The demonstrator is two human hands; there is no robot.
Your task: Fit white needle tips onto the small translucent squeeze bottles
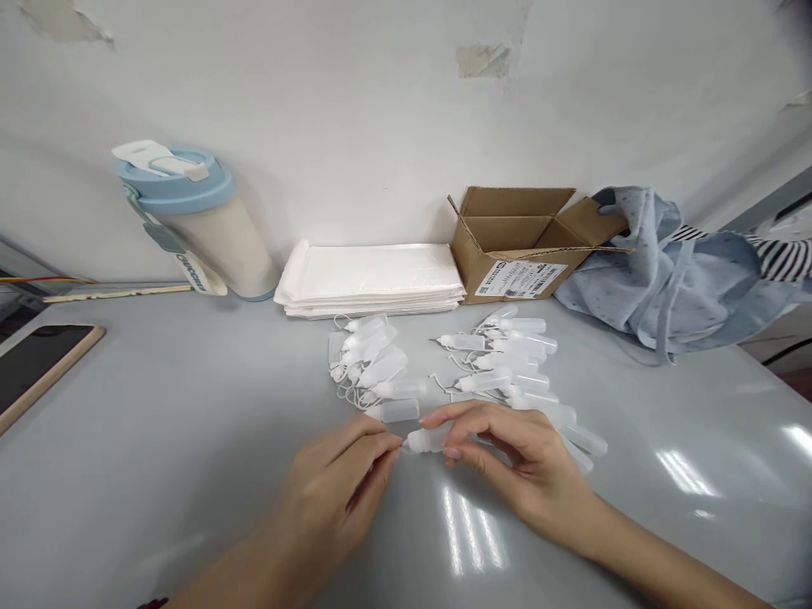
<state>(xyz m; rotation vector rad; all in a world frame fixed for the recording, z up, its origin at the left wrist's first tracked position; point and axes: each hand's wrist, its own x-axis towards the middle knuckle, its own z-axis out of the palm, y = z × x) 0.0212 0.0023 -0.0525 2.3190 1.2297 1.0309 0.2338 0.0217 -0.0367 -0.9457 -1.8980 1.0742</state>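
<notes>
Between both hands, low over the grey table (209, 440), a small translucent squeeze bottle (425, 441) lies on its side with its tip to the left. My right hand (526, 457) grips the bottle's body between thumb and fingers. My left hand (346, 474) is closed in a pinch at the thin tip; the fingers hide whether a cap is in them. Just beyond my hands lies a heap of similar bottles (384, 368), with thin white cords looped among them. A second heap of bottles (517, 359) lies to the right, partly hidden behind my right hand.
Against the wall stand a blue-lidded tumbler (209, 220), a stack of white padded envelopes (374, 275) and an open cardboard box (520, 262). Light blue cloth (634, 279) lies at the right. At the left edge is a phone (44, 364) in a beige case.
</notes>
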